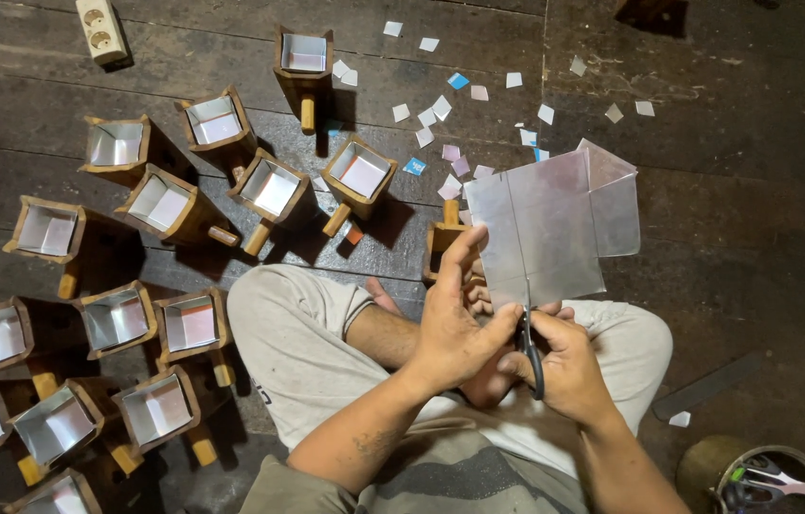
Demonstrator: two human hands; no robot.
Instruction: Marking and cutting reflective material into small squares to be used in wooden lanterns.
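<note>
We start at the grip: our right hand (569, 366) is closed through the handles of the black scissors (529, 347), blades biting up into the bottom edge of the silvery sheet (540, 228). Our left hand (455, 328) clamps that sheet just beside the blades, thumb on the near face, fingers reaching up its left edge. The sheet stands upright right above both hands, with a folded flap hanging off its far right side. The cut looks barely begun; the line running up the sheet is uncut as far as we can tell.

Just behind the sheet, a wooden box (440, 249) peeks out, partly hidden. Beyond, small paper offcuts (440, 107) litter the plank floor (726, 238). Well off to the left, over 10 silver-lined wooden boxes (164, 205) already sit finished-looking. Near our right elbow, a round container (707, 466) holds spare scissors.
</note>
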